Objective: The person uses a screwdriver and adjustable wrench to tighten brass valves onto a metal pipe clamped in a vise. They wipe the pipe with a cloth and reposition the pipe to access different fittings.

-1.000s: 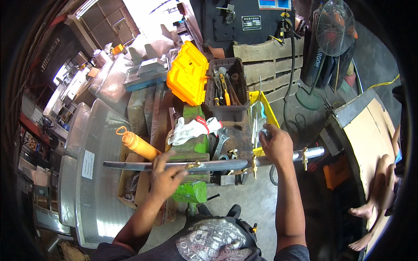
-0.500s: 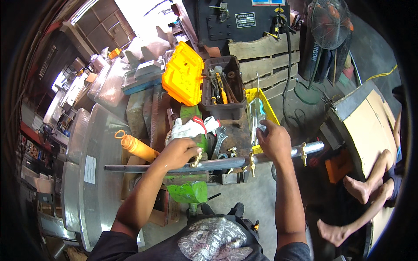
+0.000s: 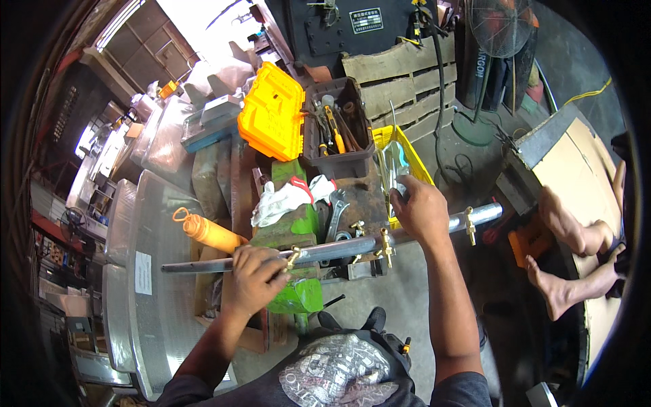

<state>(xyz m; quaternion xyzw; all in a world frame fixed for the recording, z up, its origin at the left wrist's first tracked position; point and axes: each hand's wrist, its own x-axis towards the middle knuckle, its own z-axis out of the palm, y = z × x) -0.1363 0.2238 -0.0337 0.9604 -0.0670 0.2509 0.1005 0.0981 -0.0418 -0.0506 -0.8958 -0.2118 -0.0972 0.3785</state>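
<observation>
A long grey metal pipe runs across in front of me, lying over a green-painted stand. Several brass valves stick out along it. My left hand, a little blurred, is at the pipe beside the leftmost brass valve, its fingers bent and loosely apart. Over the near side of a yellow basket is my right hand, thumb and forefinger curled together at a clear plastic bag. What they pinch, if anything, is hidden.
White work gloves and a wrench lie on the bench, behind the pipe. An open toolbox with an orange lid stands farther back. Left is an orange bottle. At right, a person's bare legs rest near cardboard.
My left hand has moved down and left along the pipe, away from the far side of the valve. My right hand stays at the basket. The other person's feet have shifted.
</observation>
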